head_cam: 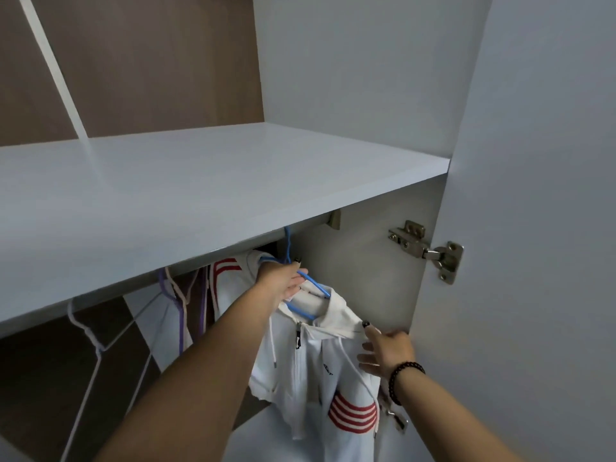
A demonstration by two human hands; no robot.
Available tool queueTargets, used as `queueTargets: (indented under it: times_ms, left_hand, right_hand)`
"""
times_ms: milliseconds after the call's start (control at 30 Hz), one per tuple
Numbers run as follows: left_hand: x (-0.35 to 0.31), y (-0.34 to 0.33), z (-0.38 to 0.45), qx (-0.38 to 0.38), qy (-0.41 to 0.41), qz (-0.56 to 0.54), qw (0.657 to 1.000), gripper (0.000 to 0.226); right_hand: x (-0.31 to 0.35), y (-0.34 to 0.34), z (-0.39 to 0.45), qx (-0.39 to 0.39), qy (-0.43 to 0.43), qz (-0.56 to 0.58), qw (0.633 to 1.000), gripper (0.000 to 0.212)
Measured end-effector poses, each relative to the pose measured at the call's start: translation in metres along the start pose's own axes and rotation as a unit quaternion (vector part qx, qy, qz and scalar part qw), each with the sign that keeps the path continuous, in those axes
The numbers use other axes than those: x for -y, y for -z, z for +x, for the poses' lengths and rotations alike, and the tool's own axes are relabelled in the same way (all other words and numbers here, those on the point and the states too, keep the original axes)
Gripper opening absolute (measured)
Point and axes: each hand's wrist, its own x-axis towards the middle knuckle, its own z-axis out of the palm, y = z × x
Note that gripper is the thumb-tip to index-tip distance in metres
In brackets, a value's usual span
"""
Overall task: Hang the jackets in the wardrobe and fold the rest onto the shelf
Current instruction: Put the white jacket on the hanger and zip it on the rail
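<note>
Left hand point(281, 281) grips the blue hanger point(311, 288) carrying the white jacket point(310, 361) under the shelf point(200, 181); right hand point(388, 353), fingers spread, touches the jacket's shoulder.

Pale grey wardrobe shelf point(206, 181), jacket point(320, 368) on blue hanger point(311, 285) hung beneath

Both forearms bare, no sleeves in view. Left hand point(281, 281): dark polish on nails, no rings or bands visible. Right hand point(388, 353): dark polish on thumbnail, bracelet point(401, 378) of small round dark beads on the wrist, single strand. No watch, no gloves.
</note>
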Motion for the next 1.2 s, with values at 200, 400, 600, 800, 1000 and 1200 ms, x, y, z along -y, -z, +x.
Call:
queueTargets:
  times_ms: [200,400,600,800,1000,1200]
  left_hand:
    - [0.002,-0.002,0.005,0.0,0.035,-0.067,0.997,0.015]
    - [-0.001,-0.014,-0.001,-0.006,0.048,-0.147,0.988,0.03]
    - [-0.004,-0.02,-0.007,-0.019,0.043,-0.152,0.987,0.035]
    - [-0.007,-0.009,-0.012,-0.003,0.045,-0.123,0.991,0.028]
    - [0.002,0.001,-0.017,0.003,0.024,-0.122,0.992,0.023]
    - [0.016,0.015,-0.036,0.027,0.006,-0.123,0.992,0.021]
  right_hand:
    - [0.006,-0.001,0.008,0.06,-0.15,0.28,0.946,0.014]
    - [0.011,-0.025,-0.023,-0.038,0.169,0.153,0.973,0.025]
    - [-0.046,-0.053,-0.061,0.06,0.232,-0.05,0.97,0.028]
    - [-0.076,-0.061,-0.053,0.112,0.059,-0.038,0.991,0.031]
    - [-0.054,-0.045,-0.04,0.04,0.047,-0.043,0.997,0.017]
    - [-0.017,-0.012,-0.049,-0.063,0.131,0.049,0.988,0.011]
